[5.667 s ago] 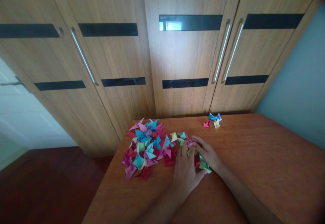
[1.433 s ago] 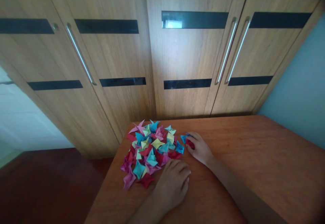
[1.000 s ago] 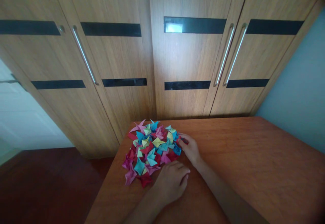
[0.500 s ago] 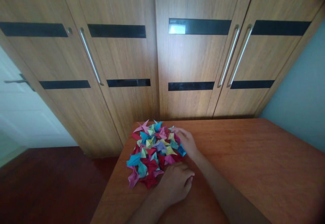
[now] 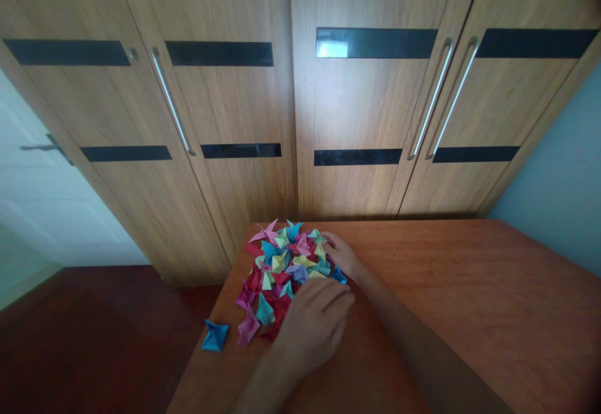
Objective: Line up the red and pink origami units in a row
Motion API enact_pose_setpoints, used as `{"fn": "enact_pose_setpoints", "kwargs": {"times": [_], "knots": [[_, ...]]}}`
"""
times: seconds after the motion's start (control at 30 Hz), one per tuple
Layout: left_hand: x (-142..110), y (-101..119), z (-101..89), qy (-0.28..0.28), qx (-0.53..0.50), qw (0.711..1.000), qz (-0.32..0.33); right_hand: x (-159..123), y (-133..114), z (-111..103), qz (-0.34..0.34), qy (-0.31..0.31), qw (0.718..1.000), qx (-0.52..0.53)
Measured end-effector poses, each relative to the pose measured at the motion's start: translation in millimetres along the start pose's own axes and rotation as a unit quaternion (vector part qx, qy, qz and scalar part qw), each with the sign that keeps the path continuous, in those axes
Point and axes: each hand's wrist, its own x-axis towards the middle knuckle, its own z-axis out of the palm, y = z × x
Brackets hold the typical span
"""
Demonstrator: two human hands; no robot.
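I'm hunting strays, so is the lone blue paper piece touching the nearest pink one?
Apart. The head view shows a strip of tabletop between the blue piece and the pink piece.

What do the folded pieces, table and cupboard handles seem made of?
Folded pieces: likely matte paper, given the crisp creases and points.
Table: low-sheen wood or laminate, perhaps; reddish-brown with faint grain.
Cupboard handles: probably shiny metal, silvery with bright highlights.
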Motion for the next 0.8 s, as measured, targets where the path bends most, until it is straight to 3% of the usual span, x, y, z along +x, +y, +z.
{"fn": "enact_pose_setpoints", "kwargs": {"times": [0.1,0.2,0.3,0.4,0.57,0.8], "knots": [[-21.8,-24.6,-32.2,0.124,0.092,0.982,-0.108,2.0,-1.2,0.4,0.010,-0.016,0.997,0.071],[-66.3,-54.2,-59.6,0.168,0.188,0.934,-0.255,-5.5,9.1,-6.9,0.039,0.055,0.995,0.075],[-115.3,-72.6,-73.2,0.124,0.192,0.905,-0.360,-20.6,22.1,-16.9,0.045,0.110,0.992,0.046],[-144.0,-73.2,-71.2,0.106,0.104,0.884,-0.443,-40.9,26.9,-24.2,0.034,0.103,0.994,0.004],[-130.7,-53.1,-51.7,0.065,-0.042,0.879,-0.471,-74.9,14.4,-30.3,-0.003,0.070,0.993,-0.093],[-100.4,-50.5,-23.2,0.047,-0.043,0.910,-0.409,-98.2,-10.1,-34.9,-0.039,0.053,0.977,-0.201]]}}
